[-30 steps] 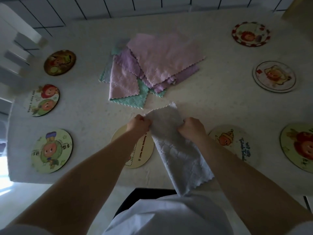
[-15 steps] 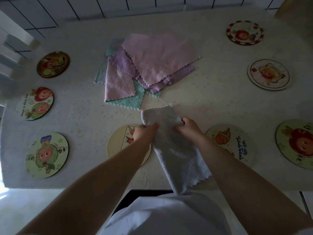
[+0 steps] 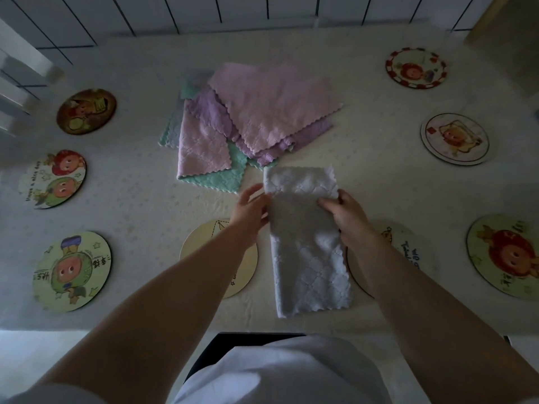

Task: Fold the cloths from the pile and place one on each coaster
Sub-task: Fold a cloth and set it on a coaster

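Note:
A pale grey-blue cloth (image 3: 309, 252), folded into a long strip, lies flat on the table between two near coasters. My left hand (image 3: 250, 208) holds its left edge near the far end, fingers partly curled at the cloth. My right hand (image 3: 344, 211) pinches the right edge, thumb on top of the fabric. The pile of pink, purple and green cloths (image 3: 250, 123) lies just beyond. A cream coaster (image 3: 201, 246) sits under my left wrist and another coaster (image 3: 408, 249) is half hidden by my right forearm.
Three picture coasters line the left side: (image 3: 86, 111), (image 3: 52, 179), (image 3: 71, 271). Three more stand on the right: (image 3: 416, 67), (image 3: 455, 139), (image 3: 504, 255). A tiled wall runs behind the table. The table's near edge (image 3: 145, 325) is close to my body.
The cloth, which hung over the near edge, now lies flat on the table. Both hands moved apart to its side edges and its far end spread wider.

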